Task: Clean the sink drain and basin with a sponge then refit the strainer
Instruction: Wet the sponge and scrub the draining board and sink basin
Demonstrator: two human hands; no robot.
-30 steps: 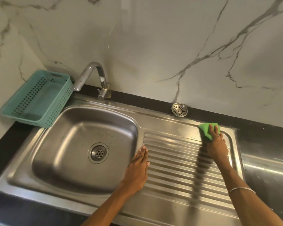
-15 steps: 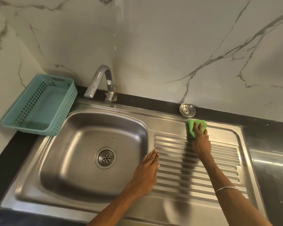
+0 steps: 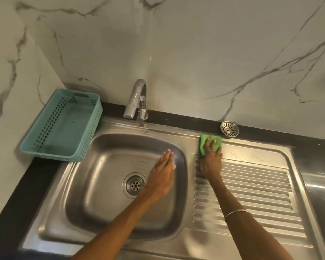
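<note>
The green sponge (image 3: 210, 144) lies flat on the steel rim at the back of the sink, between the basin (image 3: 101, 166) and the ribbed drainboard (image 3: 251, 190). The right hand (image 3: 211, 162) presses it down with fingers spread straight across its top. The strainer (image 3: 229, 129) sits just beyond the sponge, on the dark surface (image 3: 176, 117) against the marble wall, out of its seat. The drain (image 3: 134, 185) in the basin floor stands open, showing only its fixed perforated plate. The left hand (image 3: 162, 175) hovers over the right side of the basin, fingers straight and together, holding nothing.

The risk, I'd say, is the sponge's nearness to the strainer: a wide wipe along the rim could knock it off the ledge and send it sliding. Wet steel could also let the sponge skid out from under flat fingers. A teal basket (image 3: 64, 124) sits left of the tap (image 3: 137, 100).
</note>
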